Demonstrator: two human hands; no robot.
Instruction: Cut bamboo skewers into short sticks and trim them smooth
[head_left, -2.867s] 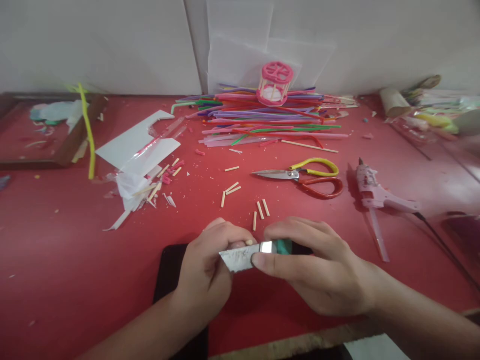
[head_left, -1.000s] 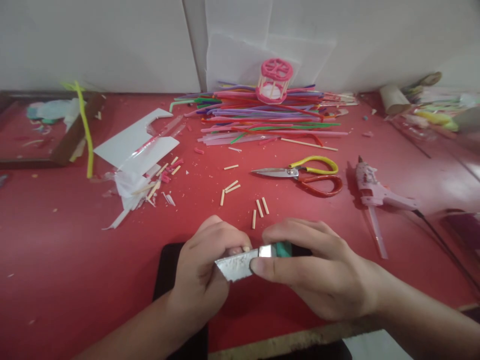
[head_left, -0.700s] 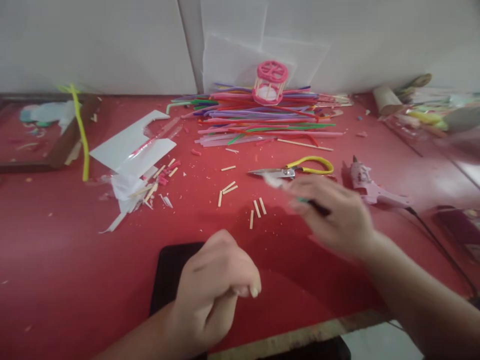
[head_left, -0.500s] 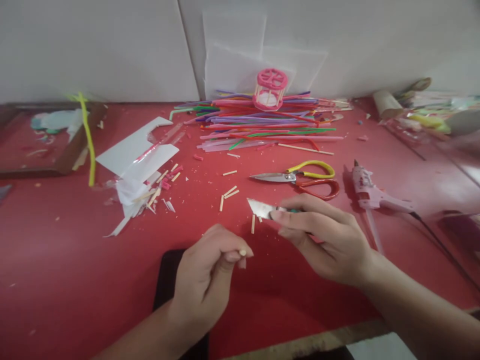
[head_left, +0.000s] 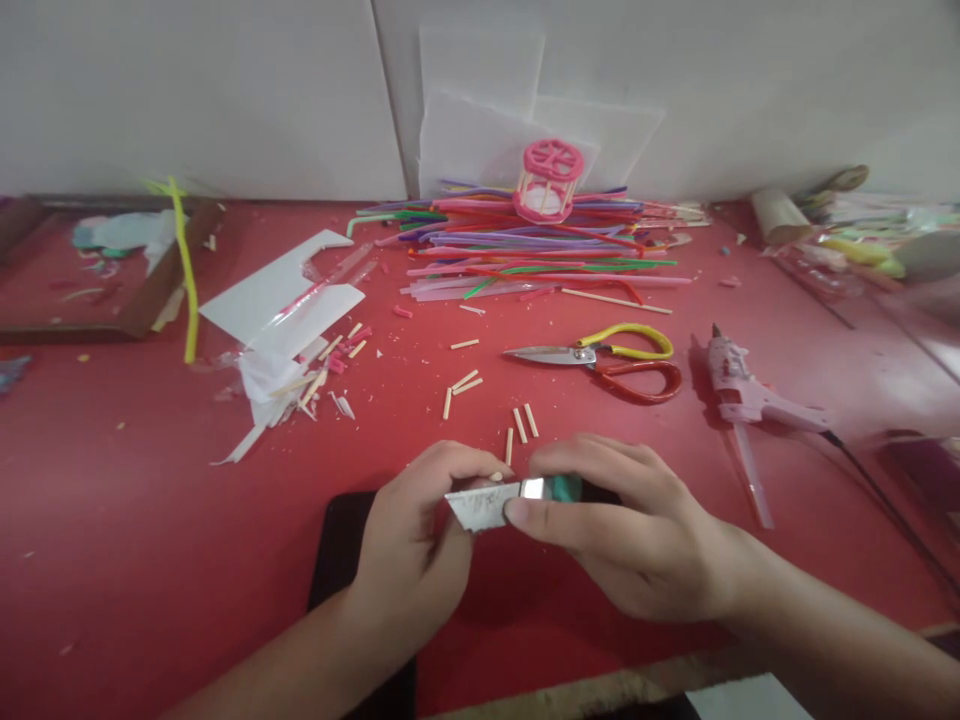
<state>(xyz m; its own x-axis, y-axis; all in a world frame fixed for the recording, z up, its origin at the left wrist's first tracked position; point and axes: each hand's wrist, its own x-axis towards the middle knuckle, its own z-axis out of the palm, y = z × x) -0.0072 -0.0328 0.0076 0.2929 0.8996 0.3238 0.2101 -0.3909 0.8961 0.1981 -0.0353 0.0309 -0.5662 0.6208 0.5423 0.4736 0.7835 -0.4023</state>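
My left hand (head_left: 420,540) pinches a small pale stick (head_left: 496,478), of which only the end shows. Closed around a utility knife (head_left: 484,505) with a green and black handle, my right hand (head_left: 630,530) holds the blade across the front of my left fingers, beside the stick's end. Whether the blade touches the stick, I cannot tell. Just beyond my hands, several short cut sticks (head_left: 520,425) lie on the red table (head_left: 187,560). Scissors (head_left: 592,357) with yellow and red handles rest farther back.
A pink glue gun (head_left: 750,395) lies at the right with its cord. Behind are colourful pipe cleaners (head_left: 525,240) and a pink round-ended model (head_left: 550,180). White paper (head_left: 277,300) and scraps lie left, near a brown tray (head_left: 135,320). A black flat object (head_left: 337,550) is under my left arm.
My right hand has moved left and nearer, bringing the knife blade to my left fingers. The short sticks that it partly covered now show more fully. The view has shifted slightly.
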